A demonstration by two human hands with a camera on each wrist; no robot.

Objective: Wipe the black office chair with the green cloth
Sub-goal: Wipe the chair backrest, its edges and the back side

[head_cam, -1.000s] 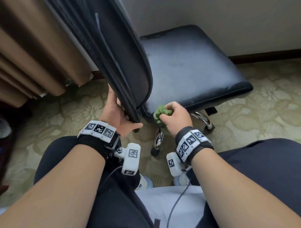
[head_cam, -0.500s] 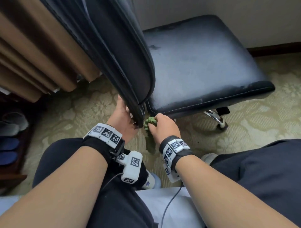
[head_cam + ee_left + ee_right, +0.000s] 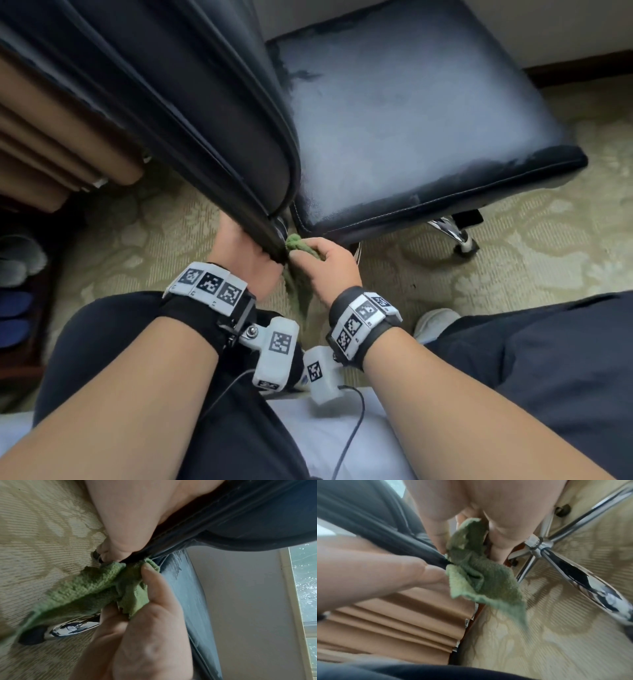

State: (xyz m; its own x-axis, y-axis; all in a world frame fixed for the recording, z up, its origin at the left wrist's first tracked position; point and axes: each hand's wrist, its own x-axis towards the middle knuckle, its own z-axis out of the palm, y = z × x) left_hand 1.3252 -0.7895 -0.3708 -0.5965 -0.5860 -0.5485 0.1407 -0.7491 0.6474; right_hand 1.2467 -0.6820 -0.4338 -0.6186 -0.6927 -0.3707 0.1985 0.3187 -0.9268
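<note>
Since the frame a second earlier, the green cloth (image 3: 298, 244) is being carried from under the near edge of the chair seat (image 3: 411, 130) across to that seat's near left corner. The right hand (image 3: 330, 269) is being brought up against the left hand (image 3: 245, 255) there.

The cloth is being pinched by the right hand, bunched between the thumb and the curled fingers, so that grip is clamped on the cloth. A loose tail of it is being left hanging below the seat's near left corner, over the carpet (image 3: 144, 240). The bunched end is being pressed against the bottom tip of the backrest (image 3: 178, 102), which is rising up and away to the left of the seat.

That lower edge of the backrest is being gripped by the left hand, just left of the seat's near corner, with the thumb laid along the near side and the fingers curled behind. How far those fingers reach is being hidden by the backrest itself. The two hands are being held close together at the cloth; whether skin is touching skin cannot be told.

A chrome base leg (image 3: 448, 230) is being shown under the seat's near right edge, with a castor (image 3: 466, 245) at its end resting on the carpet. Brown curtain folds (image 3: 68, 147) are being seen well to the left of the seat, beyond the backrest, and slippers (image 3: 20, 260) farther left still.
</note>
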